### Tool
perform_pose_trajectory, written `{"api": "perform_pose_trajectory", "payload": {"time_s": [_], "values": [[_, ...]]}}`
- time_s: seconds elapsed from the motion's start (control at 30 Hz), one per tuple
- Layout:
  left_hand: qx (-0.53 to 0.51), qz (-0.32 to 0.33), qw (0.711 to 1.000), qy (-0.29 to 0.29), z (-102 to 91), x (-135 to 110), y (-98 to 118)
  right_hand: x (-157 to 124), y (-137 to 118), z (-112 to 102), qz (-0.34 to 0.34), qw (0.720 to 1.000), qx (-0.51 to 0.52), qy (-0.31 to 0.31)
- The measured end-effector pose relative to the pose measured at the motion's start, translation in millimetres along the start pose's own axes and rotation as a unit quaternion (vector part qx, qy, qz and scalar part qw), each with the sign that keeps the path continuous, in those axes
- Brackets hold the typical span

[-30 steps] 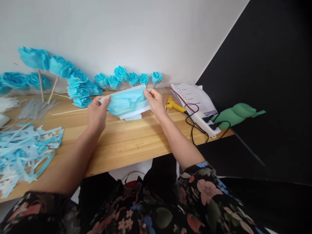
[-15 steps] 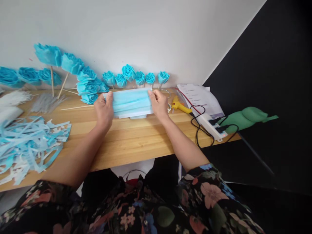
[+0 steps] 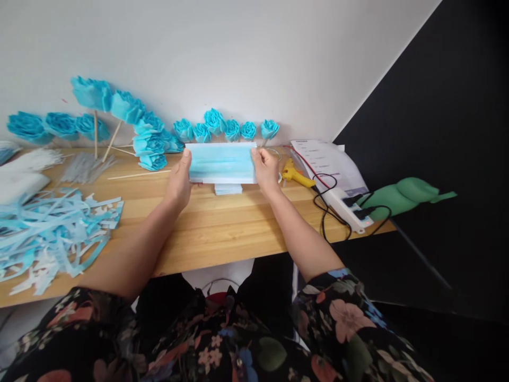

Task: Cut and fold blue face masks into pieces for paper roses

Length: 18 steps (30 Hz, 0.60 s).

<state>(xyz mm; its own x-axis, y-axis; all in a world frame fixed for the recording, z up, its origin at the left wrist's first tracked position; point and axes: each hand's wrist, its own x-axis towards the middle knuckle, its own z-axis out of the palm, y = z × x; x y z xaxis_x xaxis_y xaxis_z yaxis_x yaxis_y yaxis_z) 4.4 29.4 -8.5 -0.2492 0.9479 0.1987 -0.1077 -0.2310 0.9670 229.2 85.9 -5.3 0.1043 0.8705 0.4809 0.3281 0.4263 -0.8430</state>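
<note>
A light blue face mask [image 3: 221,162] is stretched flat between my two hands above the wooden table [image 3: 207,228]. My left hand [image 3: 180,178] pinches its left edge and my right hand [image 3: 267,170] pinches its right edge. Under the held mask a small stack of more masks [image 3: 228,189] lies on the table. Behind it, several blue fabric roses [image 3: 230,129] on sticks lean against the white wall.
A heap of cut blue and white strips [image 3: 51,228] covers the table's left side, with more roses [image 3: 119,119] behind. A yellow glue gun [image 3: 296,174], a white power strip [image 3: 344,203] with black cables, papers [image 3: 328,162] and a green object [image 3: 405,194] lie at the right.
My hands have pulled the mask from a slack, tilted shape into a flat taut rectangle. The view has shifted a little, with the hands slightly further right.
</note>
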Motion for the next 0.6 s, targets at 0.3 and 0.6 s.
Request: {"api": "perform_pose_trajectory", "payload": {"time_s": [0.3, 0.6], "values": [[0.052, -0.024, 0.998, 0.016, 0.1, -2, 2, -1, -6, 0, 0.094, 0.976, 0.197, -0.029], [-0.013, -0.006, 0.999, 0.038, 1.3, -2, 1, -4, -8, 2, 0.195, 0.911, 0.332, -0.151]]}}
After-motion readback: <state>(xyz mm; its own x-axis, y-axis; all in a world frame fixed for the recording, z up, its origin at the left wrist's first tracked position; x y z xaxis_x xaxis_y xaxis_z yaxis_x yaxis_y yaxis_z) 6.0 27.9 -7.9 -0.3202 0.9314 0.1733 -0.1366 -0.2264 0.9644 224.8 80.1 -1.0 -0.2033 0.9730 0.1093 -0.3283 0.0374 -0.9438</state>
